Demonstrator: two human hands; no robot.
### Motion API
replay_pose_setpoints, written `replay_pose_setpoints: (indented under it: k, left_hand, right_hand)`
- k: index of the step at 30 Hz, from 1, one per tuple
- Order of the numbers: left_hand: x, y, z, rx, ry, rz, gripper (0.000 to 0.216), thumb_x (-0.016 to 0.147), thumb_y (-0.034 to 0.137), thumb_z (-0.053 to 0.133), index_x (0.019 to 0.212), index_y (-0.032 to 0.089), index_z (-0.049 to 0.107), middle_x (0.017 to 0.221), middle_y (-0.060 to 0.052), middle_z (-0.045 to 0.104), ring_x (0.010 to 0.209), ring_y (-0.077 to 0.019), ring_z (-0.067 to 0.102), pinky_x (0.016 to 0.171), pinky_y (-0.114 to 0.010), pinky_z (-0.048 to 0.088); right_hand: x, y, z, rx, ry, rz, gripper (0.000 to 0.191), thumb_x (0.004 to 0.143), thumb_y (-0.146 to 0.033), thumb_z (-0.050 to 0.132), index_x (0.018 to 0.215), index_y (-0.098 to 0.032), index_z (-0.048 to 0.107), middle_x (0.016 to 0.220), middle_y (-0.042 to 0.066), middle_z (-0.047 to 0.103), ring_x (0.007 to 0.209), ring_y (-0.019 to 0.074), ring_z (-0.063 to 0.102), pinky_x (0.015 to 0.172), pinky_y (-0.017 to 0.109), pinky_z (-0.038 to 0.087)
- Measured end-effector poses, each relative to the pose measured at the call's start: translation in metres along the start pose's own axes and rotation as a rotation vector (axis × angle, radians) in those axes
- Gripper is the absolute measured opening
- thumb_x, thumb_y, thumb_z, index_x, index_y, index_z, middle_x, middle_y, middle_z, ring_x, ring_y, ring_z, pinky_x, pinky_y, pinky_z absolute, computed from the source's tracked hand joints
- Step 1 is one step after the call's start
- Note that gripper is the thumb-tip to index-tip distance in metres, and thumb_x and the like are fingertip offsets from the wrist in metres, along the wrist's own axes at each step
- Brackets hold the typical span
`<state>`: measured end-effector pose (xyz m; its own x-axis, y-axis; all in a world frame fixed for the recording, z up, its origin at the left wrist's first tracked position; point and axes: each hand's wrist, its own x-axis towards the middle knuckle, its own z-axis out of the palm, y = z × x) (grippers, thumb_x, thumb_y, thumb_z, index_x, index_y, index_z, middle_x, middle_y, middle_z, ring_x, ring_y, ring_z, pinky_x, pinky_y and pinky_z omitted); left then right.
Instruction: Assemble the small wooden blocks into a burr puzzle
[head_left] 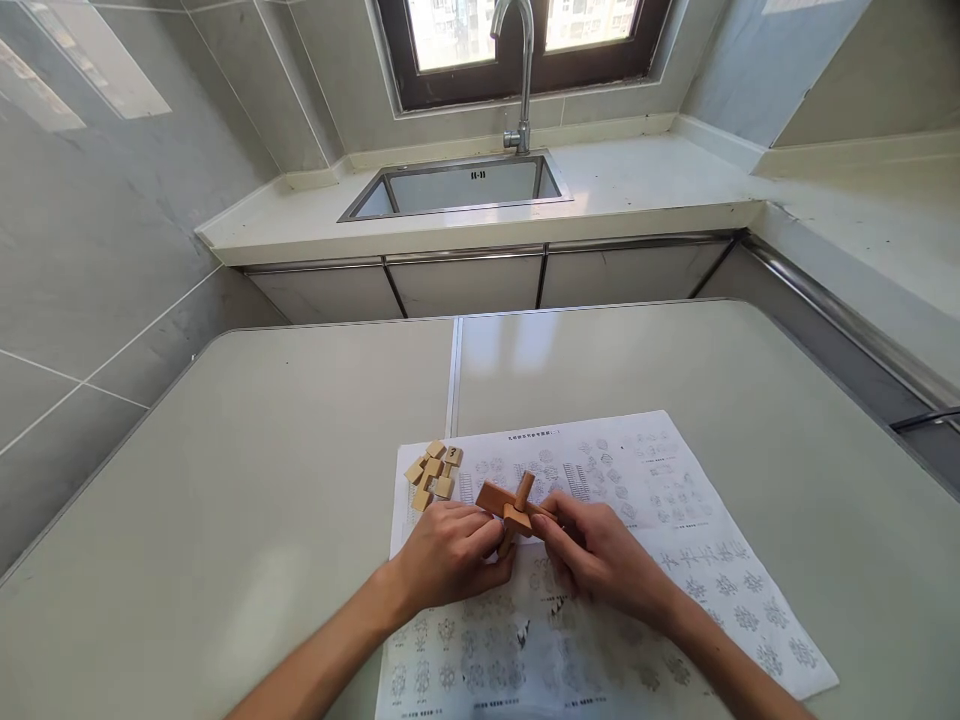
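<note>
Between my hands is a reddish-brown wooden interlocking puzzle [517, 515], its bars crossing one another and one bar sticking up. My left hand [461, 548] is closed around its left and lower part, and the fingertips are partly hidden. From the other side, my right hand [592, 545] pinches a bar at the puzzle's right end. Both hands are above a large printed sheet [675, 580] covered with small diagrams. Just beyond my left hand, several pale notched wooden pieces [433, 470] lie in a cluster on the sheet's upper left corner; one bears a dark number.
The sheet lies on a pale folding table [225, 480] with a seam [454, 375] down its middle. Past the far edge are a white counter [637, 180], a sink [457, 185] and a tall faucet [525, 80] below a window. Tiled walls [112, 220] stand at the left.
</note>
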<state>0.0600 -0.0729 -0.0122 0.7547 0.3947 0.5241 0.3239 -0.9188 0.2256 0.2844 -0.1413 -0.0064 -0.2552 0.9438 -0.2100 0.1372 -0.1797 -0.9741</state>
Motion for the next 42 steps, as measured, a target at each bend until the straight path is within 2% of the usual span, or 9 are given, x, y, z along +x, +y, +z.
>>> replay_pose_setpoints:
  k: [9,18,28,34,42]
  left_hand:
    - [0.001,0.000,-0.001,-0.032,-0.015,-0.010,0.029,0.088,0.007,0.056,0.068,0.023,0.042,0.053,0.005,0.054,0.047,-0.0113,0.051,0.047,-0.029,0.034]
    - [0.004,0.004,-0.002,-0.047,0.036,-0.011,0.028,0.087,0.003,0.053,0.073,0.023,0.041,0.055,0.008,0.051,0.046,-0.0092,0.045,0.048,-0.027,0.033]
    - [0.002,0.003,-0.001,0.008,0.020,-0.019,0.028,0.098,0.009,0.054,0.078,0.023,0.041,0.059,0.007,0.056,0.047,-0.0099,0.049,0.048,-0.027,0.032]
    - [0.004,0.002,-0.004,-0.002,0.007,-0.005,0.027,0.101,0.011,0.055,0.080,0.023,0.041,0.061,0.007,0.059,0.048,-0.0100,0.052,0.048,-0.027,0.033]
    - [0.004,-0.001,-0.003,-0.069,0.015,0.012,0.023,0.096,0.008,0.053,0.082,0.023,0.045,0.060,0.006,0.060,0.048,-0.0102,0.054,0.047,-0.027,0.033]
  right_hand:
    - [0.000,-0.003,0.000,0.073,0.007,-0.022,0.041,0.108,-0.058,0.049,0.085,-0.025,0.055,0.052,-0.005,0.059,0.039,0.0134,0.051,0.045,0.027,0.040]
    - [0.002,0.002,0.002,0.262,-0.033,0.065,0.045,0.106,-0.065,0.052,0.087,-0.024,0.053,0.057,-0.006,0.060,0.038,0.0125,0.055,0.036,0.022,0.041]
    - [-0.003,-0.001,0.003,0.210,-0.061,0.042,0.045,0.107,-0.064,0.050,0.088,-0.024,0.052,0.055,-0.007,0.057,0.036,0.0112,0.052,0.037,0.022,0.038]
    - [-0.004,-0.002,0.002,0.088,-0.030,-0.039,0.042,0.110,-0.058,0.048,0.087,-0.023,0.054,0.046,-0.007,0.056,0.036,0.0101,0.045,0.045,0.023,0.038]
    - [-0.003,0.002,0.009,0.174,0.022,0.007,0.044,0.108,-0.061,0.051,0.088,-0.023,0.057,0.047,-0.007,0.055,0.034,0.0094,0.043,0.039,0.022,0.035]
